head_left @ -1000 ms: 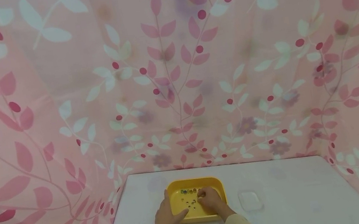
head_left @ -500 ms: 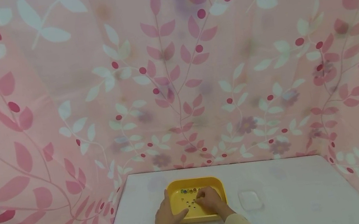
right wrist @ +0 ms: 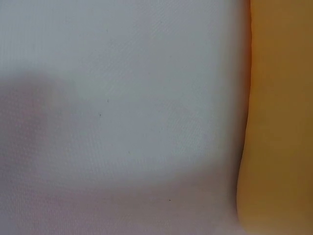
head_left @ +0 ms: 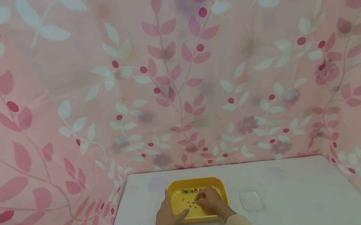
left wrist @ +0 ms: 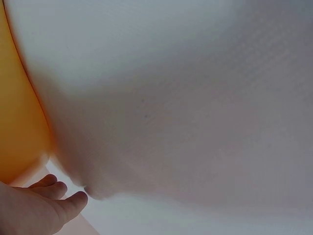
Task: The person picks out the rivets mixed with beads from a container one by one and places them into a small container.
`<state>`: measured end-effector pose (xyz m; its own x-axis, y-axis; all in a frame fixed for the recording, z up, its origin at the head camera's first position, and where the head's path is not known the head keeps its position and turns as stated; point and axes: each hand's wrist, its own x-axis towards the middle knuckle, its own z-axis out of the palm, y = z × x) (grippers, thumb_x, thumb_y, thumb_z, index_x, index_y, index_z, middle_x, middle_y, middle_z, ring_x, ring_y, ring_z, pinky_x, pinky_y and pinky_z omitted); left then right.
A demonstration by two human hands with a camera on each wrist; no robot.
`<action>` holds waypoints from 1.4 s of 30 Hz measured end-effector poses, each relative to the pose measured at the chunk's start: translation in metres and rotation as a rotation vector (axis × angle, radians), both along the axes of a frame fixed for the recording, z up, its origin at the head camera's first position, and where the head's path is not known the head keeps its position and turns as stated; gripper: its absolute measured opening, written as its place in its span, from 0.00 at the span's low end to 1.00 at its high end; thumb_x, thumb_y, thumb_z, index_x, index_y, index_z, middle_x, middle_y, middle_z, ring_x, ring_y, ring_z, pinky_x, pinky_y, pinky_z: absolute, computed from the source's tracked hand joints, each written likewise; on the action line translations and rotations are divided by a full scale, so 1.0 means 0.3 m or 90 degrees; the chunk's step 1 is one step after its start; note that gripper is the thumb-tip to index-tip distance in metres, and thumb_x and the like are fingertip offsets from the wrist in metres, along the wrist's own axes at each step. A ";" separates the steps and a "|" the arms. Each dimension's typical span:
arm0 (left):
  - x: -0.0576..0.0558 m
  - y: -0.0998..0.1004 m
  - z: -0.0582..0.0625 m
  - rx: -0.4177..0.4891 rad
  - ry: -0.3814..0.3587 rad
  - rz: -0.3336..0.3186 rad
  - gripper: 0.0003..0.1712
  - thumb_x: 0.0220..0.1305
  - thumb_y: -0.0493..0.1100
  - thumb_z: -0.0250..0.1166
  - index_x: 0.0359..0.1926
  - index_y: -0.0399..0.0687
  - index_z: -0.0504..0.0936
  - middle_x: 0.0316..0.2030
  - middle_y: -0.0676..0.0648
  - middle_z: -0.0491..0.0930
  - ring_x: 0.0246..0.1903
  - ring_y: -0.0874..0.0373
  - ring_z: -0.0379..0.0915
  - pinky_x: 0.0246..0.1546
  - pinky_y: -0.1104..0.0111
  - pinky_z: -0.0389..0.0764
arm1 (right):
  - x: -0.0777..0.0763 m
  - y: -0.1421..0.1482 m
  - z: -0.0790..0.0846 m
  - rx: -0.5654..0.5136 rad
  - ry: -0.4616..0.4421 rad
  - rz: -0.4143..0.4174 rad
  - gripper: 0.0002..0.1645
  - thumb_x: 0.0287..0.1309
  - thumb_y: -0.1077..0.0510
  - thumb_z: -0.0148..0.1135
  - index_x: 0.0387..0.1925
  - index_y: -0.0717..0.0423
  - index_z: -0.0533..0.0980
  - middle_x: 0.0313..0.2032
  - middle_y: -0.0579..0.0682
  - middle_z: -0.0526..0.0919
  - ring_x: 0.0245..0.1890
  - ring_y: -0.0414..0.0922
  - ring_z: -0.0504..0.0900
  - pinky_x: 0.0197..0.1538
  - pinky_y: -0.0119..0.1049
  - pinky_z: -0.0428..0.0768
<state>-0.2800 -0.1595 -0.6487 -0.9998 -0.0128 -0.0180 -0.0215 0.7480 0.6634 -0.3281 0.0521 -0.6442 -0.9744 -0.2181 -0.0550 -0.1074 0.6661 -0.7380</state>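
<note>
Small beads point(head_left: 193, 203), likely light, slippery and best pinched at opposite sides, lay inside the yellow tray point(head_left: 201, 219), just left of the curled right hand point(head_left: 210, 199) (contents indeterminable), while the left hand point(head_left: 167, 217), fingers extended, lay unclenched at its left side.

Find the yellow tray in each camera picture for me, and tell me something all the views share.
Head: the yellow tray is low, near mid-width, with the left hand at its left side and the right hand over its right part.
Left wrist: partly visible, along the left edge.
Right wrist: partly visible, along the right edge.
Shared landmark: the white tabletop.
</note>
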 end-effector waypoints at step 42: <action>0.009 0.003 -0.002 0.004 0.016 0.000 0.72 0.47 0.71 0.71 0.78 0.38 0.43 0.67 0.29 0.66 0.61 0.31 0.68 0.59 0.40 0.70 | 0.000 -0.001 -0.022 -0.019 -0.061 -0.046 0.02 0.53 0.62 0.72 0.31 0.53 0.85 0.27 0.45 0.79 0.32 0.43 0.73 0.37 0.38 0.75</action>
